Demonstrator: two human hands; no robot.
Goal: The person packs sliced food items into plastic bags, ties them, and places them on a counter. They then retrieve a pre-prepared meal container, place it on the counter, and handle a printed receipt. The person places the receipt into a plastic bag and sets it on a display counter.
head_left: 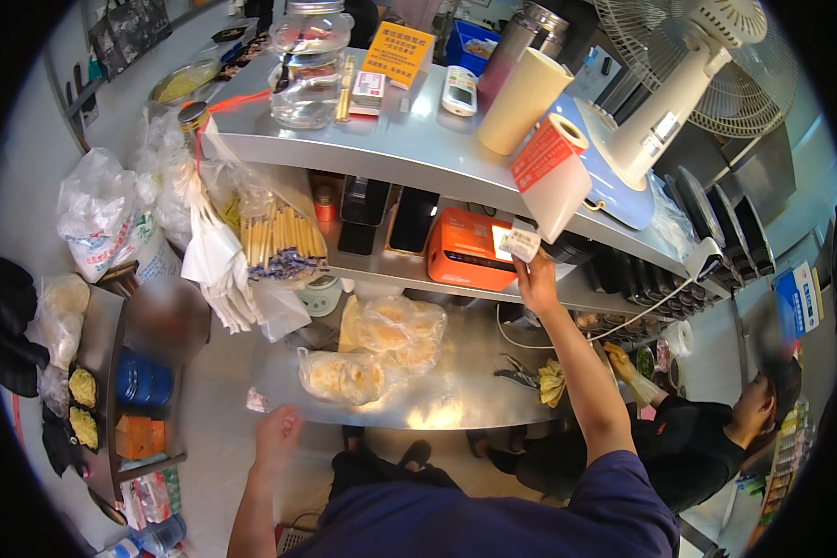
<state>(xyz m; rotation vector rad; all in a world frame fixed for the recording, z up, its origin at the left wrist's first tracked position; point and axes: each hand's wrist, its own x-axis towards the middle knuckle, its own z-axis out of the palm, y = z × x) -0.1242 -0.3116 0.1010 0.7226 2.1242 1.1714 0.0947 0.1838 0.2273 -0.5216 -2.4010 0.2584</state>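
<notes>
My right hand (538,279) reaches to the shelf under the counter top. Its thumb and fingers pinch a small white printed label (521,243) at the front of an orange label printer (460,252); whether the label is still attached cannot be seen. My left hand (279,427) is blurred, fingers curled, beside the left end of the steel worktop (453,390). A small crumpled white and red paper (257,400) shows just beyond it, seemingly apart from the fingers. On the worktop lie clear plastic bags of round flatbreads (397,328) and another bag of flatbreads (342,376).
Black-handled tongs (519,373) and a yellow cloth (552,383) lie by my right forearm. Wrapped chopsticks (284,237) and white gloves (216,272) hang left. A white cable (530,342) loops under the shelf. A person (697,432) in black works at right. A fan (669,125) stands above.
</notes>
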